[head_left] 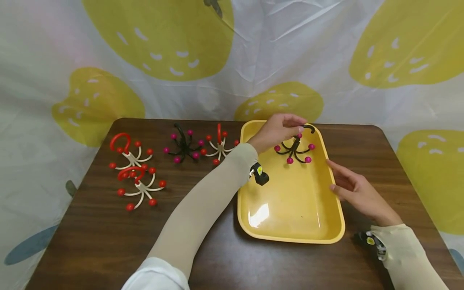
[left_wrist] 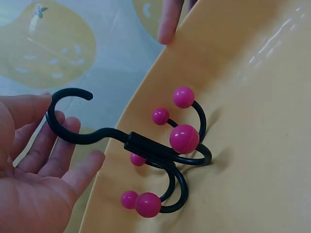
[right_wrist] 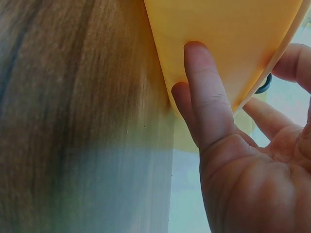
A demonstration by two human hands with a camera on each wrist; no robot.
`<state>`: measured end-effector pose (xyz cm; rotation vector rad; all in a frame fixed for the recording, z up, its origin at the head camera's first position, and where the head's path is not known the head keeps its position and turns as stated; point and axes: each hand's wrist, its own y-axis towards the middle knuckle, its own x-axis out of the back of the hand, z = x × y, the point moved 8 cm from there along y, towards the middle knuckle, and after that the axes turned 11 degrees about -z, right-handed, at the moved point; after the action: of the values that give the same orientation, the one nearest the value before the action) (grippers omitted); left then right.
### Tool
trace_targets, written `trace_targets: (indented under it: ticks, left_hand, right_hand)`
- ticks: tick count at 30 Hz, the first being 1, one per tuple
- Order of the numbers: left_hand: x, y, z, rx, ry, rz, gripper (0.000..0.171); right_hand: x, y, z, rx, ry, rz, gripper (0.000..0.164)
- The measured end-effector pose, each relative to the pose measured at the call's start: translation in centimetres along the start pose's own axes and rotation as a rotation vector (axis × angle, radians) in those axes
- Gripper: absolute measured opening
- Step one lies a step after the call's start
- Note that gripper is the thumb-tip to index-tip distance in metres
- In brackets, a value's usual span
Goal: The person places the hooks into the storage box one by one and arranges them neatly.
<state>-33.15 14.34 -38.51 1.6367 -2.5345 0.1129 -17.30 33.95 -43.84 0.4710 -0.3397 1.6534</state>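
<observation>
A black hook hanger [head_left: 294, 150] with several curved arms tipped by magenta balls stands inside a yellow tray [head_left: 290, 237], near its far right corner. My left hand [head_left: 277, 131] reaches over the tray to its curved hook. In the left wrist view, the left hand [left_wrist: 39, 160] has its fingers spread around the hook [left_wrist: 63, 133], one fingertip beside the curve and others behind it. On the tray's right side is my right hand [head_left: 359, 193], fingers mostly straight. Two fingers of that hand [right_wrist: 209, 97] touch the outer wall [right_wrist: 218, 29] in the right wrist view.
Two red-and-white hangers [head_left: 145, 189] lie together at the table's left. Farther back are another black-and-magenta hanger [head_left: 184, 150] and a third red-and-white one [head_left: 220, 148], partly behind my left arm. A patterned cloth [head_left: 253, 52] hangs behind the brown table [head_left: 90, 225].
</observation>
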Motion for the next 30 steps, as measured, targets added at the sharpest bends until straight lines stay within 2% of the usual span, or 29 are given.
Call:
trace_targets:
  ticks: [3,11,21,26,30]
  left_hand:
    - [0.2,-0.1,-0.5,-0.032,0.03,-0.006,0.03]
    - [1.6,-0.8,-1.9,-0.032,0.019,-0.072,0.028]
    - [3.7,-3.8,-4.4,-0.09,-0.066,-0.085,0.029]
    - [5.6,-5.3,-5.2,-0.158,-0.152,-0.122,0.029]
    - [7.2,-6.5,-5.5,-0.19,-0.169,-0.148,0.029]
  right_hand:
    - [0.0,0.0,0.1,0.006,0.004,0.002,0.07]
    - [0.1,0.1,0.0,0.015,0.011,-0.003,0.07]
    - [-0.1,0.0,0.1,0.022,0.026,-0.005,0.069]
    - [0.0,0.0,0.2,0.031,0.025,-0.008,0.069]
    - [0.0,0.0,0.2,0.035,0.02,-0.005,0.07]
